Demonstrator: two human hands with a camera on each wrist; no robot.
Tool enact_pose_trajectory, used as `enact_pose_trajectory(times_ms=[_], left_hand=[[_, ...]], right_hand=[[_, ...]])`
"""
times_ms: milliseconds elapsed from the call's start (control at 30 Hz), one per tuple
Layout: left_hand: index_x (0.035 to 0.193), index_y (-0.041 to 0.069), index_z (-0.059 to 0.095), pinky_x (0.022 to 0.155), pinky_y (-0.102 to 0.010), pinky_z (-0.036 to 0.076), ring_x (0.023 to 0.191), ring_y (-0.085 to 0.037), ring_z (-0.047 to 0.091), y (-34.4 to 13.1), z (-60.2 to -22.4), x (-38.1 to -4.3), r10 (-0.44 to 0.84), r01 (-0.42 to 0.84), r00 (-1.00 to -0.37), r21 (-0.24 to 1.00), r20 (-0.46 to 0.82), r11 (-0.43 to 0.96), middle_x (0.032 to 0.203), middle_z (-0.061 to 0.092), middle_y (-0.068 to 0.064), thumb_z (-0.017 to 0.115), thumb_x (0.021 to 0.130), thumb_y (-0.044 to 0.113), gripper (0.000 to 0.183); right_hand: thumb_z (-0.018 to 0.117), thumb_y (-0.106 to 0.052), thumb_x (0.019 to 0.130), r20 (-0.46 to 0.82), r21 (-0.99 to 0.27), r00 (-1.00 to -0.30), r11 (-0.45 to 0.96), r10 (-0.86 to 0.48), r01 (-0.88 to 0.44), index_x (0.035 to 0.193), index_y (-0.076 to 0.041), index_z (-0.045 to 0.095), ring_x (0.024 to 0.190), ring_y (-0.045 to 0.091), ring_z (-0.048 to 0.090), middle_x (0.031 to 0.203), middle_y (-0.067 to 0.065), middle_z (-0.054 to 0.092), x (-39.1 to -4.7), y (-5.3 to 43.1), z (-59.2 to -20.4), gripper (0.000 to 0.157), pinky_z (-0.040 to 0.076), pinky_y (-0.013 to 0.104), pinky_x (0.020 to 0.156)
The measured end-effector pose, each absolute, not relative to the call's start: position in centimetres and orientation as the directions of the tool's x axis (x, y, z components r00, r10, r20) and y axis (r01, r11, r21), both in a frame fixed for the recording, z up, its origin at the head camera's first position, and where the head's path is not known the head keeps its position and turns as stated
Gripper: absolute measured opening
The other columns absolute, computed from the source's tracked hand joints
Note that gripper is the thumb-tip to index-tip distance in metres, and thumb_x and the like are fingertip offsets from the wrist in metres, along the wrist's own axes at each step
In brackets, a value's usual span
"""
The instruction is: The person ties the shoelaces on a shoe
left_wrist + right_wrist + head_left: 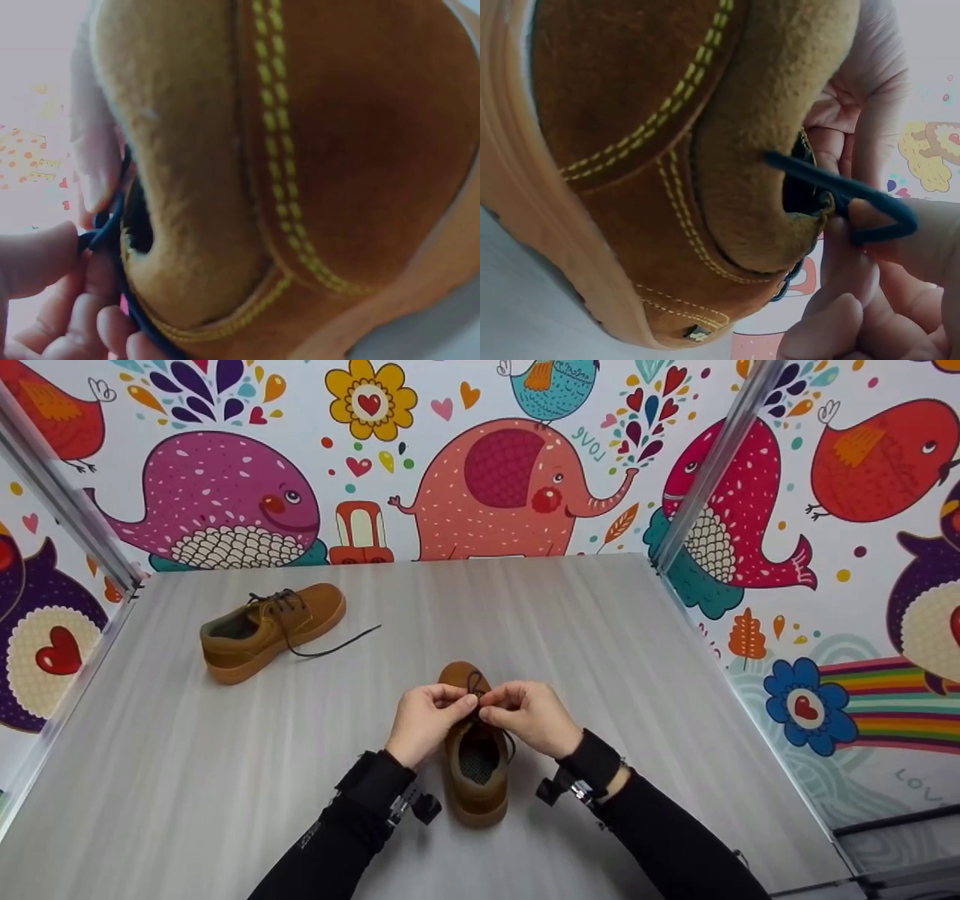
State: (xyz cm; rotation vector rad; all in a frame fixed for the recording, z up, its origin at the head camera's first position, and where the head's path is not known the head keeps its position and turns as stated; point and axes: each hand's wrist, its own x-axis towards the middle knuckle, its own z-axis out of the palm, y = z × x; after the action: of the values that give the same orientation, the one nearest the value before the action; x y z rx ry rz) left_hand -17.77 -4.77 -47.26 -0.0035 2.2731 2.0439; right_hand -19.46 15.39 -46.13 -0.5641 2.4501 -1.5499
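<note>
A brown low-cut shoe (480,802) with yellow stitching stands upright at the front, its toe pointing away from me. Over its tongue my left hand (425,726) and right hand (538,721) meet, fingertips nearly together, each pinching the dark shoelace (475,681). Up close in the left wrist view, the left thumb and forefinger grip the lace (109,229) beside the shoe's opening. A bent length of lace (832,184) stands out past the right thumb in the right wrist view. The fingers hide much of the lacing.
The matching brown shoe (247,637) lies at the back left, toe pointing right, with one loose lace (337,646) trailing over the pale wood-grain table (600,622). Cartoon-printed panels (480,472) with metal corner posts enclose the back and sides.
</note>
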Motion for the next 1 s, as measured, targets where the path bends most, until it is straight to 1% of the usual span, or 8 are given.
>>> enact_pose_trajectory(times_ms=[133,300,467,600,700,767,833,1000], left_hand=[[0.109,-0.001,0.080,0.071,-0.019,0.053,0.083,-0.009,0.070,-4.7,-47.3,-17.4,0.034,-0.007,-0.999,0.987,-0.012,0.161,0.101,0.081,-0.014,0.080,0.098,0.018,0.022],[0.106,0.004,0.083,0.071,-0.020,0.054,0.083,-0.011,0.071,-4.3,-47.2,-17.2,0.014,0.108,-0.994,0.957,0.108,0.268,0.098,0.081,-0.011,0.081,0.097,0.021,0.019],[0.102,0.006,0.084,0.069,-0.019,0.054,0.080,-0.010,0.071,-4.1,-47.1,-17.0,0.008,0.183,-0.982,0.937,0.189,0.298,0.093,0.082,-0.008,0.080,0.097,0.021,0.016],[0.102,0.005,0.082,0.067,-0.019,0.052,0.076,-0.010,0.069,-4.5,-47.0,-16.9,0.032,0.207,-0.978,0.936,0.206,0.285,0.089,0.080,-0.010,0.073,0.103,0.022,0.019],[0.110,0.002,0.078,0.069,-0.019,0.055,0.082,-0.014,0.072,-5.0,-46.9,-17.0,0.078,0.193,-0.981,0.946,0.179,0.260,0.095,0.081,-0.012,0.068,0.106,0.015,0.017],[0.117,0.001,0.075,0.073,-0.019,0.057,0.089,-0.018,0.075,-5.2,-46.9,-17.1,0.112,0.183,-0.981,0.949,0.159,0.257,0.101,0.081,-0.013,0.068,0.104,0.008,0.016],[0.122,0.002,0.072,0.077,-0.019,0.057,0.094,-0.019,0.075,-5.3,-47.0,-17.2,0.137,0.183,-0.979,0.943,0.150,0.278,0.105,0.080,-0.012,0.069,0.101,0.001,0.021],[0.118,0.004,0.071,0.076,-0.020,0.054,0.092,-0.018,0.072,-5.2,-47.3,-17.4,0.136,0.233,-0.971,0.902,0.196,0.363,0.101,0.079,-0.009,0.074,0.096,-0.004,0.024]], right_hand=[[0.078,-0.010,0.096,0.033,-0.903,-0.910,0.377,-0.413,-0.204,0.108,0.000,0.074,0.074,0.005,0.070,0.088,0.012,0.080,-19.6,15.2,-46.0,0.016,0.053,0.019,0.068],[0.078,-0.007,0.093,0.014,-0.906,-0.913,0.382,-0.408,-0.184,0.105,0.000,0.069,0.069,0.004,0.065,0.081,0.008,0.078,-19.8,14.9,-45.7,0.017,0.048,0.019,0.063],[0.077,-0.005,0.094,0.006,-0.909,-0.901,0.373,-0.434,-0.185,0.105,0.001,0.070,0.070,0.003,0.066,0.084,0.013,0.079,-20.0,14.5,-45.4,0.014,0.049,0.017,0.063],[0.079,-0.006,0.096,0.010,-0.896,-0.890,0.391,-0.455,-0.210,0.110,0.002,0.075,0.077,0.002,0.069,0.092,0.015,0.081,-20.1,14.4,-45.4,0.017,0.053,0.016,0.070],[0.078,-0.005,0.097,0.006,-0.896,-0.884,0.390,-0.467,-0.212,0.116,0.003,0.074,0.080,0.003,0.070,0.096,0.017,0.081,-20.2,14.5,-45.3,0.021,0.054,0.016,0.073],[0.077,-0.004,0.098,0.008,-0.899,-0.877,0.380,-0.480,-0.216,0.119,0.004,0.073,0.083,0.004,0.071,0.098,0.018,0.080,-20.3,14.6,-45.4,0.023,0.055,0.016,0.074],[0.076,-0.004,0.098,0.011,-0.901,-0.871,0.373,-0.492,-0.221,0.120,0.004,0.072,0.084,0.005,0.071,0.099,0.018,0.080,-20.3,14.7,-45.4,0.024,0.055,0.016,0.075],[0.074,-0.005,0.100,-0.001,-0.899,-0.861,0.377,-0.509,-0.222,0.124,0.004,0.071,0.086,0.007,0.071,0.100,0.017,0.079,-20.4,14.8,-45.5,0.025,0.055,0.016,0.076]])
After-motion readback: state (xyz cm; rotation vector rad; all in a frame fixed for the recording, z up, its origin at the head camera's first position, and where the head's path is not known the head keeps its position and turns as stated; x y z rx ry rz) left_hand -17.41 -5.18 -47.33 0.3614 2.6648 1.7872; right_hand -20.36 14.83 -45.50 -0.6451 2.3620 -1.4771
